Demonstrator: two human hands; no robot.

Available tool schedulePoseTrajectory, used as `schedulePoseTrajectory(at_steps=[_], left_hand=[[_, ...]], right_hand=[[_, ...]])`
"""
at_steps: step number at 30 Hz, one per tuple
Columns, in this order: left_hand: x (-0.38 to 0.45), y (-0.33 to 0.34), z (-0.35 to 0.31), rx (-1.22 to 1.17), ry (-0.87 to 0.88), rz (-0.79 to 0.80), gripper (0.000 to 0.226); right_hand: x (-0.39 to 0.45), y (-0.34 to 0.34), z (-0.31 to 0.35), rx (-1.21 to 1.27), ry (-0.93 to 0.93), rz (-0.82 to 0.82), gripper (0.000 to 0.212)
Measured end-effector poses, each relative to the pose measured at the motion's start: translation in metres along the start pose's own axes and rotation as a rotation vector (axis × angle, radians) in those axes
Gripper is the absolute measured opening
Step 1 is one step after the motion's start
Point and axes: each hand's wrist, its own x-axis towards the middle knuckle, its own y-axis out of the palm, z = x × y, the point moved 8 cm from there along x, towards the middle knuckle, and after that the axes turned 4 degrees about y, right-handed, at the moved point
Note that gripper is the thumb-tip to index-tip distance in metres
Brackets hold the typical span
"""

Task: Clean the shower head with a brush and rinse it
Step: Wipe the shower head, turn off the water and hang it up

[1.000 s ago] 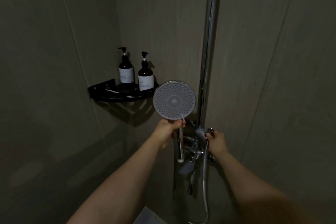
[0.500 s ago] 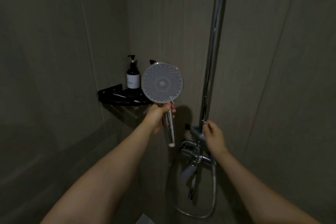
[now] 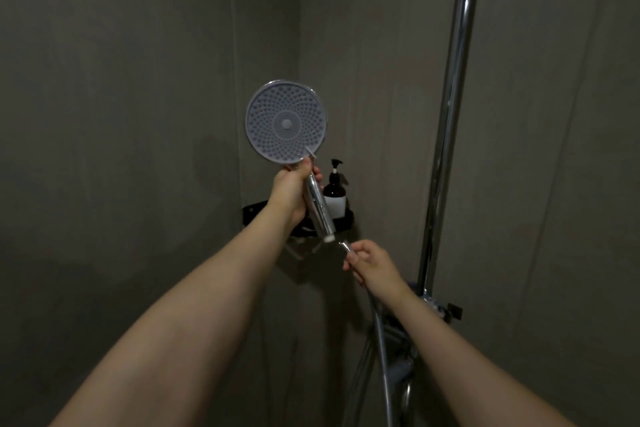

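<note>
The round shower head [image 3: 286, 122] faces me, its nozzle plate lit, held up in the wall corner. My left hand [image 3: 292, 188] grips its chrome handle [image 3: 320, 210] just under the head; a thin white stick shows at my fingers. The handle's lower end is bare, with no hose on it. Just below it my right hand [image 3: 370, 260] pinches the metal end fitting [image 3: 345, 246] of the shower hose [image 3: 381, 350], a small gap from the handle end. No brush can be made out.
A black corner shelf [image 3: 343, 220] with a dark pump bottle [image 3: 335, 192] sits behind the handle. A chrome riser pipe [image 3: 450, 107] runs up the right wall, with the mixer valve [image 3: 436, 305] at its foot. The room is dim.
My left hand has lifted the shower head higher. My right hand left the valve area and now holds the hose end up near the handle's bottom.
</note>
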Motion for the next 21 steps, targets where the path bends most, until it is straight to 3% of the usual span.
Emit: schedulePoseTrajectory(at_steps=[21], left_hand=[[-0.015,-0.045,-0.015,-0.278,0.047,-0.229,0.018]], right_hand=[[0.018,0.035,0.023,-0.133,0.030,0.034,0.021]])
